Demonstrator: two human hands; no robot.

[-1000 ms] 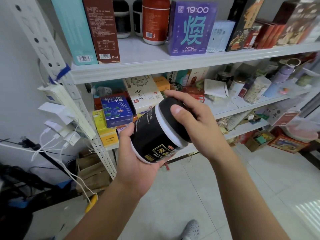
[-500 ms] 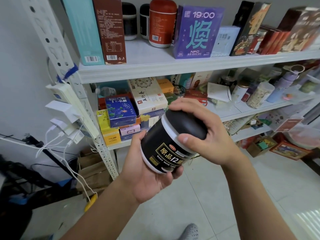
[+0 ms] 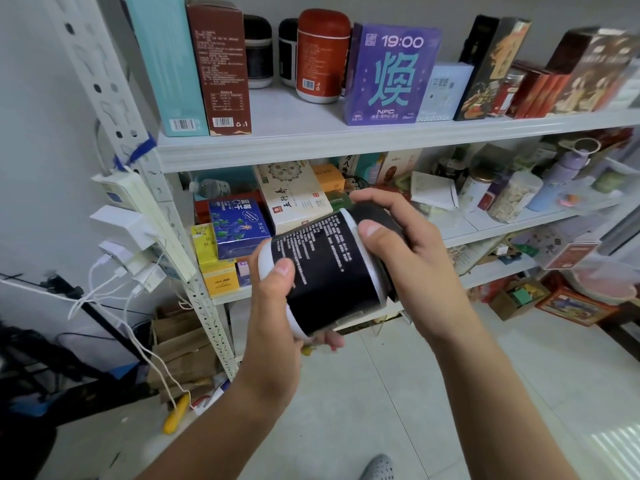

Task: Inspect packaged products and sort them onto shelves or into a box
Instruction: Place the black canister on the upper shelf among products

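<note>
A black jar (image 3: 327, 268) with white rims and small white print lies tilted in front of the shelves, its lid end to the right. My left hand (image 3: 277, 313) grips its bottom end, thumb on the label and fingers curled under. My right hand (image 3: 405, 251) wraps the black lid, thumb on the near side. The white shelf unit (image 3: 311, 143) stands behind, and the print side of the jar faces me.
The top shelf holds a teal box (image 3: 162, 64), a brown box (image 3: 221, 64), a red canister (image 3: 322, 57) and a purple box (image 3: 391, 74). The middle shelf is crowded with boxes and jars. Power strips and cables (image 3: 128, 230) hang on the left post. Paper bags lie on the floor.
The jar has been turned in my hands: the gold front label has rolled out of sight and the small-print side faces up. Both hands have dropped a little.
</note>
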